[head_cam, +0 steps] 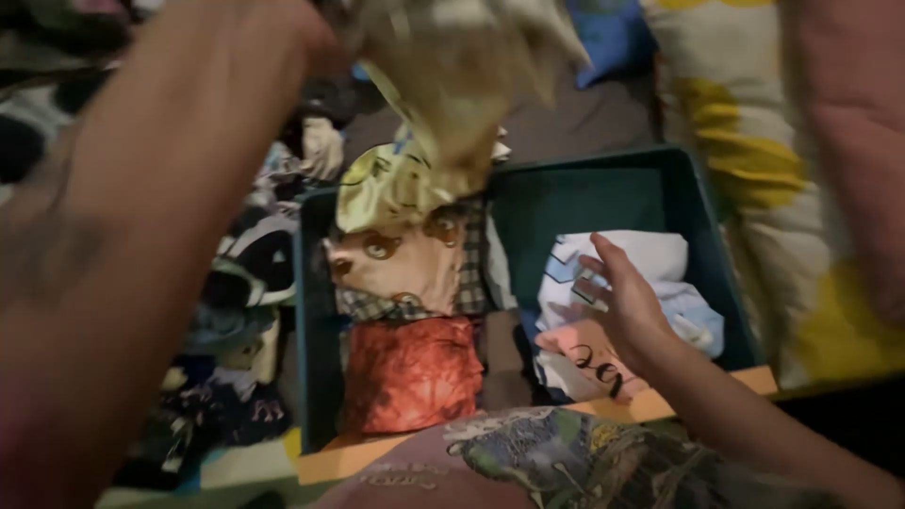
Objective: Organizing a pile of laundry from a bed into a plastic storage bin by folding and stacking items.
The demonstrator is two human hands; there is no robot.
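Far left, a heap of dark clothes [236, 358] lies outside the dark green bin [603, 184], spilling along its left wall. The left hand [311, 38] is up high at the top of the view, forearm sweeping across the left side; it looks closed on a pale yellowish garment [452, 85] that dangles blurred above the bin's far left corner, though the fingers themselves I cannot make out. Down inside the bin, along the left wall, there's a row of folded pieces: a yellow-green one [391, 188] at the far end, a tan one with brown rings [396, 264] in the middle, an orange-red one [410, 372] at the near edge. Moving right, the right hand [622, 302] lies open, fingers spread, resting on a stack of white and pink folded clothes [650, 264] by the bin's near right corner. Past the right wall, a white cloth with yellow flowers [754, 170].
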